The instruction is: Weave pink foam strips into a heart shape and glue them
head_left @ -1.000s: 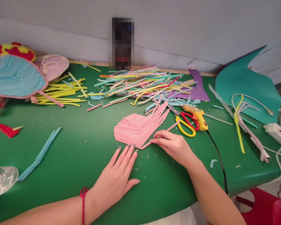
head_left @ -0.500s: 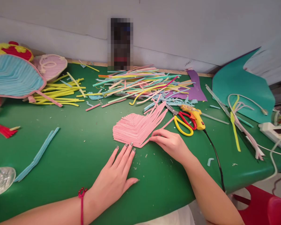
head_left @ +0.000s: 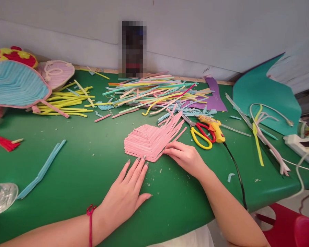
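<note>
A pink leaf-shaped piece (head_left: pixel 141 141) made of pipe cleaners laid side by side rests flat on the green table (head_left: pixel 74 164). Its loose ends fan out to the upper right. My left hand (head_left: pixel 130 185) lies palm down with fingers stretched, the fingertips at the lower edge of the piece. My right hand (head_left: pixel 186 158) is closed in a pinch on the outermost pink pipe cleaner (head_left: pixel 158 157) along the lower right edge. The fingers partly hide that strip.
Red-and-yellow scissors (head_left: pixel 201 135) and a yellow glue gun (head_left: pixel 213 127) lie right of the piece. Behind is a heap of coloured pipe cleaners (head_left: pixel 154 91). A blue leaf-shaped fan (head_left: pixel 18 84), a clear cup (head_left: pixel 2 199) and blue pipe cleaners (head_left: pixel 43 168) are at left.
The outermost pink pipe cleaner has swung in against the piece's lower right edge, closing the gap there. My right hand has shifted very slightly left; my left hand stays put.
</note>
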`<state>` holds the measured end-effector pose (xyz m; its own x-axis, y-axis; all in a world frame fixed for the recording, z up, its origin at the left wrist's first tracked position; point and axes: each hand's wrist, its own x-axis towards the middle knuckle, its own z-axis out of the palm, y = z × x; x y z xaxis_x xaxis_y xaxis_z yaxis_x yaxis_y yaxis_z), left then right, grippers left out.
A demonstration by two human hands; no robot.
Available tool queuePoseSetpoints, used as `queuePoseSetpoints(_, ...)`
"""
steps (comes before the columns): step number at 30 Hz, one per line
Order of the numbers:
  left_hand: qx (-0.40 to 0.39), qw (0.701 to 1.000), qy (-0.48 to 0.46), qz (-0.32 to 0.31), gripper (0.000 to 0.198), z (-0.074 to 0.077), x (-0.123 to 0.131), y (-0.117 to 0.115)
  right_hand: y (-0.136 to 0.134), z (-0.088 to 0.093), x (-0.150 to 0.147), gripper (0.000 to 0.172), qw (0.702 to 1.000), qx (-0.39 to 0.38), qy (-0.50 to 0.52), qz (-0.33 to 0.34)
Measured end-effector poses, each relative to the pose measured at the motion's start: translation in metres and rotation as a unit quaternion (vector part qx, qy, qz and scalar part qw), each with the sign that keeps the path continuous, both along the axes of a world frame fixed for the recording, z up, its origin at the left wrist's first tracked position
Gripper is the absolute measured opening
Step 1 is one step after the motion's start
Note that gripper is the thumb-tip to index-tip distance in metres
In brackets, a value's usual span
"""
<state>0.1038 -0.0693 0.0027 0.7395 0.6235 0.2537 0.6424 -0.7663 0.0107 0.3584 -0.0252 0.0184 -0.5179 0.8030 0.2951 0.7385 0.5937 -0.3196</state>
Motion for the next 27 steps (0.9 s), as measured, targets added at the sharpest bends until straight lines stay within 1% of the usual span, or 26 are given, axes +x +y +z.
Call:
queuePoseSetpoints(2, 0.019, 1.0, -0.016, -0.005, 0.048, 0.003, -0.003, 0.007, 0.0, 0.0, -0.001, 0.022, 1.0, -0.004, 0.002, 0.001)
queuePoseSetpoints(5, 0.065, 0.996, -0.06, -0.022, 0.028, 0.01, -0.012, 0.027, 0.0, 0.001, -0.001, 0.021, 1.0, -0.006, 0.0, -0.002)
queuePoseSetpoints(8, 0.063, 0.993, -0.097, 0.012, 0.019, 0.013, -0.023, 0.052, 0.0, 0.001, -0.001, 0.021, 1.0, -0.004, 0.002, -0.007)
queuePoseSetpoints(11, 0.041, 0.992, -0.11, 0.038, 0.016, 0.011, -0.03, 0.067, -0.001, 0.0, -0.001, 0.022, 1.0, -0.016, 0.018, -0.008)
queuePoseSetpoints(13, 0.026, 0.993, -0.112, 0.039, 0.016, 0.009, -0.031, 0.07, -0.001, -0.001, -0.001, 0.023, 0.999, -0.03, 0.03, -0.006)
queuePoseSetpoints(17, 0.016, 0.993, -0.114, 0.039, 0.016, 0.008, -0.029, 0.068, -0.001, -0.002, 0.0, 0.024, 0.998, -0.045, 0.034, -0.004)
queuePoseSetpoints(27, 0.014, 0.992, -0.124, 0.033, 0.018, 0.008, -0.028, 0.069, 0.001, -0.004, 0.001, 0.022, 0.999, -0.015, 0.028, -0.006)
